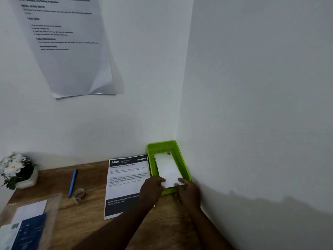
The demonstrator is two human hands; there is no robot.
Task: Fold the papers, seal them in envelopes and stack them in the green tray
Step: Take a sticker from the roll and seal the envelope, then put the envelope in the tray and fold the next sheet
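A green tray (pixel 185 169) stands in the far right corner of the wooden desk, against the wall. A white envelope (pixel 168 169) lies lengthwise in it, on top of at least one other. My left hand (pixel 152 189) pinches the envelope's near left corner. At the near right corner my right hand (pixel 187 191) grips it as well, over the tray's near rim. A printed paper (pixel 126 179) with a dark header and footer lies flat just left of the tray, partly under my left forearm.
A blue pen (pixel 73 183) and a roll of clear tape (pixel 79 193) lie left of the paper. A white flower pot (pixel 19 171) stands at the far left. A clear packet with white and blue sheets (pixel 27 224) lies near left. White walls close in behind and on the right.
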